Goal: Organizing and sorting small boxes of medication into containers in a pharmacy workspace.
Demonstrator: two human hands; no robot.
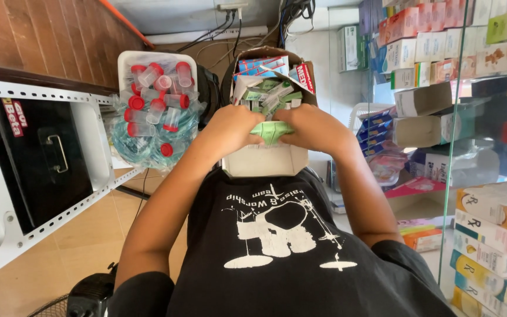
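Two bare arms are reaching up from the bottom of the frame, over a black shirt [277,258] with a white print, and meeting at the centre. The left hand [230,126] is curling its fingers around the left end of a small green packet [271,131], and the right hand [312,126] is gripping the packet's right end, so both hands are pinching it between them. The green packet is sitting just above the near wall of an open cardboard box [265,159], at centre frame.

Beyond the hands, the box is holding more small green and blue cartons [265,88], standing packed together, with its flaps folded open.

Left of the box, a white tub [125,61] is carrying clear sample cups with red lids [156,94], some spilling over clear plastic bags beneath it. At the left edge, a white perforated metal shelf [98,141] is framing a black metal case [36,158] with a handle.

On the right side of the frame, stacks of medicine cartons [494,235] are rising behind a glass panel, and further cartons are filling the shelves [429,47] at the upper right. Cables are hanging along the wall at the top centre.
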